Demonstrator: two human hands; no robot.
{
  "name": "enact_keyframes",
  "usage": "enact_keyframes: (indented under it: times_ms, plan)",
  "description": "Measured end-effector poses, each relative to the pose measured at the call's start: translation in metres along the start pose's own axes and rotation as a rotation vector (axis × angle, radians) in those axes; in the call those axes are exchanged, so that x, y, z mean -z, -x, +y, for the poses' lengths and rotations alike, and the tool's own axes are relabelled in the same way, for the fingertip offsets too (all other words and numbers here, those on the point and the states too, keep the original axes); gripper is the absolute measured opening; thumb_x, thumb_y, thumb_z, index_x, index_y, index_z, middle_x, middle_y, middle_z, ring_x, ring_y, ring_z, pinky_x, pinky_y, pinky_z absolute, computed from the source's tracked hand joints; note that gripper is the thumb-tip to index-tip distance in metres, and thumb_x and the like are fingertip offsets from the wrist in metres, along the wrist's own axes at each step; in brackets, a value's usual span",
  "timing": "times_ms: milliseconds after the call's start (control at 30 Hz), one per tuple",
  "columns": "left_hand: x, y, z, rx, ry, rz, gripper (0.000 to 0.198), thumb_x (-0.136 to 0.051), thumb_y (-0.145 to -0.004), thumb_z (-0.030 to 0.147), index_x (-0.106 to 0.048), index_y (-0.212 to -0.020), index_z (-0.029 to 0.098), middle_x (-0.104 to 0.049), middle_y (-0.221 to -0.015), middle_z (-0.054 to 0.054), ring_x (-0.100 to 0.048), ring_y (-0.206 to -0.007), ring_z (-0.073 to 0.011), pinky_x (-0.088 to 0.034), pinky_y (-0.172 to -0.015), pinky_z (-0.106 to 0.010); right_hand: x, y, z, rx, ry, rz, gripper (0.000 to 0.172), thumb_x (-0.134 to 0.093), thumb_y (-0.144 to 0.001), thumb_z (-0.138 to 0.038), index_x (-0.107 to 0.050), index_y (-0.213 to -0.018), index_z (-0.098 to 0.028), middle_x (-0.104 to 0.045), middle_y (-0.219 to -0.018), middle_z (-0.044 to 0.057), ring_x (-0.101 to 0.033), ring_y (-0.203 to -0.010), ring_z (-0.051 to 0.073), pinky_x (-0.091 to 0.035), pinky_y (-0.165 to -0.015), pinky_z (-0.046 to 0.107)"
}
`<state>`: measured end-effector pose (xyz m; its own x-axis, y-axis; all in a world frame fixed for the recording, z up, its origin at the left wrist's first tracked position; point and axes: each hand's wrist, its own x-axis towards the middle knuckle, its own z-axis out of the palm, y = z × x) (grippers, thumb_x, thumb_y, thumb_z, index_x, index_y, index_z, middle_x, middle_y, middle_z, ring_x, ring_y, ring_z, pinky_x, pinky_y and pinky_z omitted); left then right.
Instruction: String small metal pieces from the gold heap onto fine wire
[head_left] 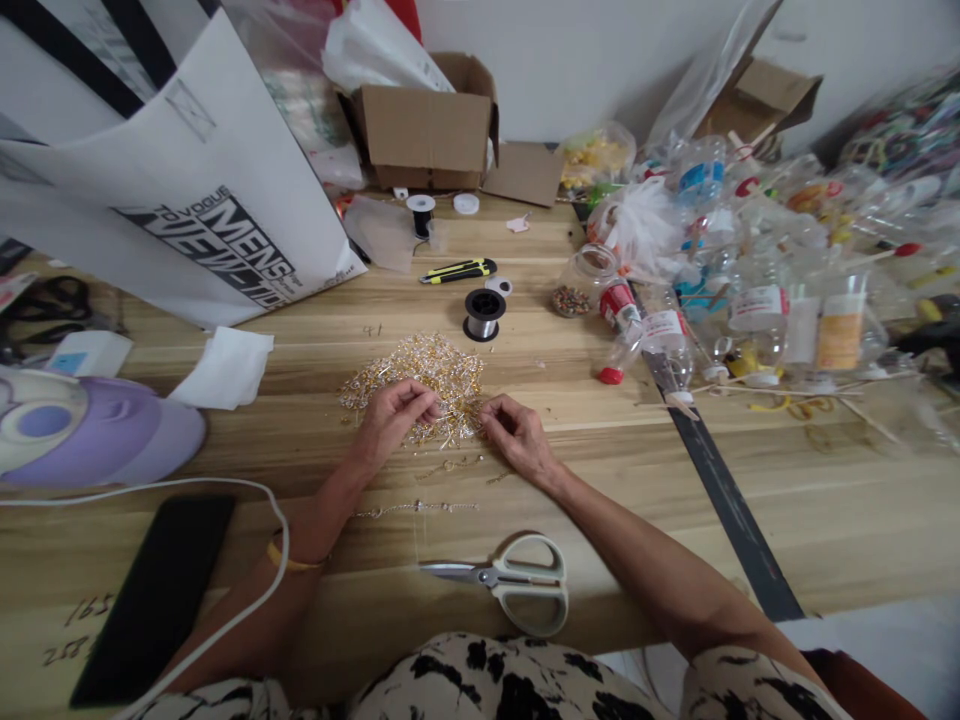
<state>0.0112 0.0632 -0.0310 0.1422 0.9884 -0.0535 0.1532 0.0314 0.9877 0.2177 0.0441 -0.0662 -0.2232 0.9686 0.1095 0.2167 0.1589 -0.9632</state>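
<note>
A heap of small gold and silver beads and findings [431, 365] lies on the wooden table in front of me. My left hand [401, 410] rests over its near left side, thumb and fingers pinched together. At the heap's right edge is my right hand [517, 432], also pinched. Whatever is between either hand's fingertips is too small to make out. Just below the hands lies a short gold chain piece [450, 466]. A beaded silver chain [418, 507] stretches across the table nearer me, and scissors with pale handles [529, 582] lie closest to my body.
Behind the heap stand a wire spool [484, 315] and a yellow-black utility knife [457, 271]. Plastic bottles [757, 310] crowd the right, near a jar of beads [581, 285]. A phone [157, 600], a white cable [277, 510] and a large paper bag [187, 190] occupy the left.
</note>
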Motion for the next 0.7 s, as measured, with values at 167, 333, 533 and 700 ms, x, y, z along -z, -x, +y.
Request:
enact_keyframes:
  times_ms: [167,333,533,700]
  plan:
    - [0.005,-0.002,-0.001,-0.029,-0.006,0.226,0.019,-0.066,-0.074,0.034,-0.061,-0.068,0.016,-0.064,-0.060,0.001,-0.059,-0.056,-0.0115,-0.050,-0.059,-0.025,0.001,0.000,-0.001,-0.006,-0.001,-0.003,0.022,-0.055,-0.086,-0.037,-0.055,-0.078,-0.017,-0.053,-0.065,-0.001,-0.044,-0.057,0.011,-0.037,-0.054,0.023]
    - [0.031,-0.016,-0.011,-0.143,0.016,0.766,0.012,-0.067,-0.069,0.024,-0.058,-0.068,0.018,-0.059,-0.058,0.006,-0.055,-0.054,-0.0085,-0.045,-0.056,-0.023,0.001,0.000,-0.001,-0.001,-0.006,-0.006,0.023,-0.055,-0.087,-0.038,-0.056,-0.079,-0.017,-0.054,-0.066,0.000,-0.045,-0.058,0.011,-0.037,-0.054,0.024]
    - [0.062,-0.026,-0.031,-0.136,0.255,0.947,0.037,-0.061,-0.075,0.013,-0.046,-0.108,0.021,-0.058,-0.072,0.010,-0.052,-0.058,-0.0056,-0.041,-0.054,-0.022,0.000,0.000,0.001,-0.006,-0.014,0.001,0.021,-0.055,-0.086,-0.036,-0.056,-0.078,-0.017,-0.053,-0.066,0.000,-0.045,-0.057,0.011,-0.037,-0.054,0.023]
    - [0.053,-0.024,-0.038,-0.251,0.171,0.811,0.045,-0.063,-0.077,0.018,-0.044,-0.118,0.024,-0.064,-0.093,0.004,-0.058,-0.083,-0.0110,-0.046,-0.069,-0.025,0.000,0.000,-0.001,-0.016,-0.019,-0.001,0.022,-0.055,-0.086,-0.037,-0.055,-0.078,-0.017,-0.053,-0.065,-0.001,-0.045,-0.057,0.011,-0.037,-0.054,0.023]
